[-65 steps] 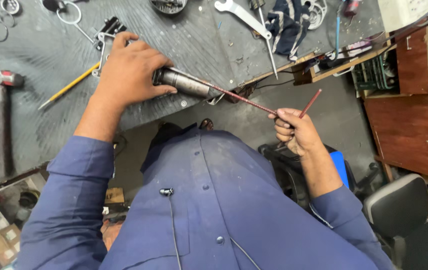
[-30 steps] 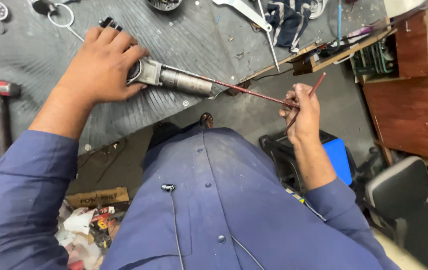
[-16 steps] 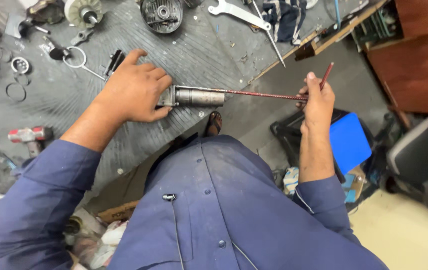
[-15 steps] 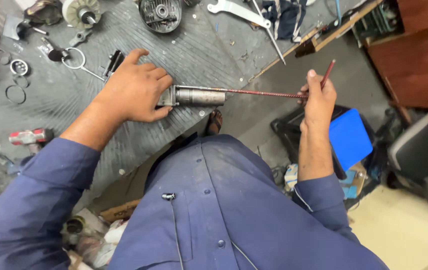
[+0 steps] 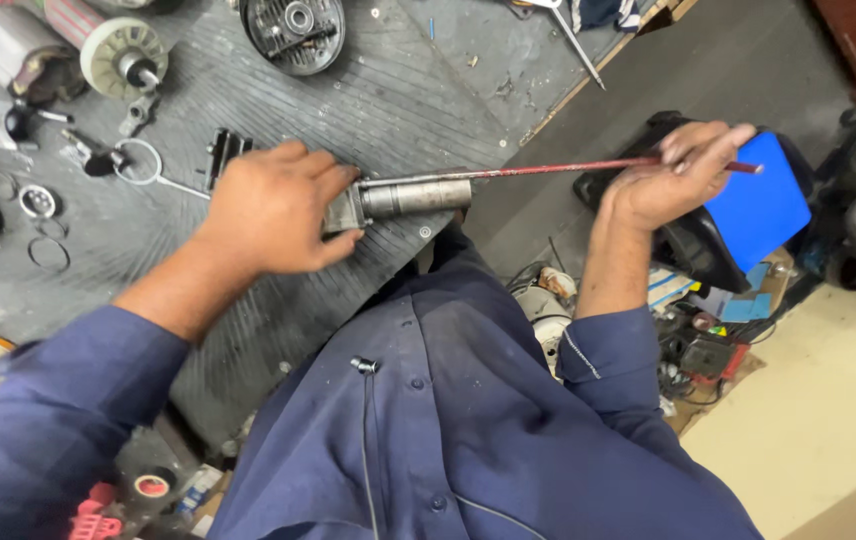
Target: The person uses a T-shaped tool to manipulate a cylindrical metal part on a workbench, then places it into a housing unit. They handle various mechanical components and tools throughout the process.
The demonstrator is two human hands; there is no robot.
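Right hand (image 5: 673, 180) shifted outward — grips red rod (image 5: 568, 168) | left hand (image 5: 268, 205) pins metal cylinder (image 5: 413, 197)

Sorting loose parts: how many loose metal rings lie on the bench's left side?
3: a thick ring, a thin ring below it, a keyring-like loop near the left hand. Others may be hidden.

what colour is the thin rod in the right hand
Red, seen in the head view: rod.
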